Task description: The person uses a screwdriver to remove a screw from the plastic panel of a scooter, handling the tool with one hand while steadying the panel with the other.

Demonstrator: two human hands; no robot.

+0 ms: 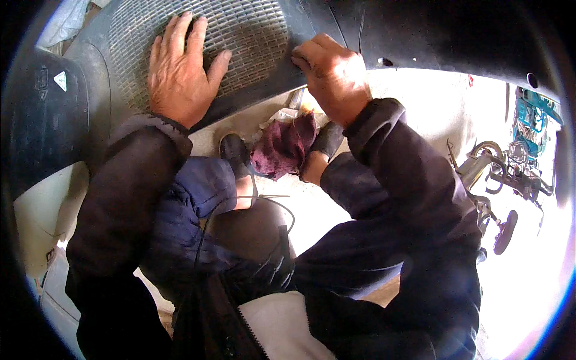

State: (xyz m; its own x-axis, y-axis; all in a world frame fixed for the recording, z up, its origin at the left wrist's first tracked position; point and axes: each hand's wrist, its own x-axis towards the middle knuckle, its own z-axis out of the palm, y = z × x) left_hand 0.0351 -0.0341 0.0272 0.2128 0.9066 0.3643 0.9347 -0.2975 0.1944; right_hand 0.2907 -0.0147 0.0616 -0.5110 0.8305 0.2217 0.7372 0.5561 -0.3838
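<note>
Plainly, a black panel (271,88) borders grey mesh (249,42) in a brick-like pattern.

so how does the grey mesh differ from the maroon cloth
The mesh is grey with a regular weave; the cloth is maroon. The mesh is spread out, while the cloth lies crumpled. The left grip lies over the mesh; the cloth has no grip on it.

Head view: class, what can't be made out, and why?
In the head view:
Mesh panel, far end: cut off by the top edge.
Mesh under the left hand: covered by it.
Spot beneath the right hand: likewise covered.
Area behind maroon cloth: hidden by it.
</note>
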